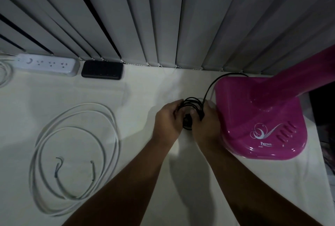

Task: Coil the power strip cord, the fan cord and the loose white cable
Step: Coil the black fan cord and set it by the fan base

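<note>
A black fan cord runs from behind the magenta fan base down into a small bundle of loops held between my hands. My left hand grips the left side of the loops, my right hand the right side; the black plug hangs between them. The loose white cable lies in wide loops on the white surface at left, its bare ends inside the loops. The white power strip lies at the back left, its white cord curling off the left edge.
A black flat box sits beside the power strip against grey vertical blinds. The fan's magenta pole rises to the right. The white sheet covers the surface; dark clutter lies past its right edge.
</note>
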`<state>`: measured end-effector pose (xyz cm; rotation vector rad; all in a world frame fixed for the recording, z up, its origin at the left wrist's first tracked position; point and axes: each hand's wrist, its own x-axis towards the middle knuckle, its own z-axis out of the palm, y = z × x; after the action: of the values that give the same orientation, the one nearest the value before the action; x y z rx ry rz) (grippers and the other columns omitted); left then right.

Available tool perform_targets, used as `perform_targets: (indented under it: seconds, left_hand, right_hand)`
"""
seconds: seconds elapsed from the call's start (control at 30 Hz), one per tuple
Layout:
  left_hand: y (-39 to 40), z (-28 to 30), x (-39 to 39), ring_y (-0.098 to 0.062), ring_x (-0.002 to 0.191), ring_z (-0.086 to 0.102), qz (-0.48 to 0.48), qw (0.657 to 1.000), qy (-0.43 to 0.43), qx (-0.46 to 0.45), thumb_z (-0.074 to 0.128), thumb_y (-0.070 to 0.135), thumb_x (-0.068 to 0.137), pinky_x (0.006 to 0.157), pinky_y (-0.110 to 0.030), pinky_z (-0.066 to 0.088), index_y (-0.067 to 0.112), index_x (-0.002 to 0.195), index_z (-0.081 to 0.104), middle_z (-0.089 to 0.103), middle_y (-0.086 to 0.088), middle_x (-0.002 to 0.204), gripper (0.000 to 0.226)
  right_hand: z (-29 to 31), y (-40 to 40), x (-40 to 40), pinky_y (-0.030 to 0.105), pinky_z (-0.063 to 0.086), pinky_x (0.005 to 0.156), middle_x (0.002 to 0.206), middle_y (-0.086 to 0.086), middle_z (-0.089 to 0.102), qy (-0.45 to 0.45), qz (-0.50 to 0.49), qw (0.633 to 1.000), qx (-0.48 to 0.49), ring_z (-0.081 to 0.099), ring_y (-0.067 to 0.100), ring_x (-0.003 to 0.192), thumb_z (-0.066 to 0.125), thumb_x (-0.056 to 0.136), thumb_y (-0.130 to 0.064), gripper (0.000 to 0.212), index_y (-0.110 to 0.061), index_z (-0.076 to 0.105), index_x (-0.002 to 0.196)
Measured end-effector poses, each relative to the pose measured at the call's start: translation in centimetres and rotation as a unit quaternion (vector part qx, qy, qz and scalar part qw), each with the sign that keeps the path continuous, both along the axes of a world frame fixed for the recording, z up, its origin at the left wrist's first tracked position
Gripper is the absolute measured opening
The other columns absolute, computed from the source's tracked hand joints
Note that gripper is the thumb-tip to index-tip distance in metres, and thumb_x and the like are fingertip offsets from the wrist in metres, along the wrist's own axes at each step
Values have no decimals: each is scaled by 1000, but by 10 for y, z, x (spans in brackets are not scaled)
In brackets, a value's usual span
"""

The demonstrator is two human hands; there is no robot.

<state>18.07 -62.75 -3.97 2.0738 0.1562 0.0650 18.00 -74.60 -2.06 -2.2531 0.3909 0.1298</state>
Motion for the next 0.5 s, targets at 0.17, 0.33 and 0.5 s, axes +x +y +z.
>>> perform_targets:
  seconds: [0.17, 0.33, 0.5]
  left_hand:
    - [2, -4, -10, -32, 86, 67, -50, 993, -55, 92, 51, 6, 98, 82, -47, 52, -2, 130, 63, 75, -15, 99, 35]
    - [4, -10, -27, -30, 144, 39, -90, 979, -12, 184, 47, 23, 103, 114, -46, 34, 10, 150, 44, 52, -6, 151, 49]
    - [8, -16, -30, -22, 153, 24, -123, 968, -7, 219, 39, 25, 105, 120, -41, 22, 11, 155, 33, 37, -4, 161, 53]
  right_hand:
    - [-2, 4, 1, 31, 42, 105, 136, 23, 58, -5, -7, 999, -32, 54, 34, 128, 69, 94, -23, 53, 4, 54, 138]
    - [-3, 5, -7, 38, 29, 121, 156, 26, 38, -60, 32, 994, -83, 32, 36, 147, 71, 93, -27, 70, 1, 42, 150]
    - [-17, 4, -18, 49, 42, 112, 132, 35, 61, -147, 131, 970, -145, 57, 50, 126, 74, 82, 7, 39, 15, 66, 120]
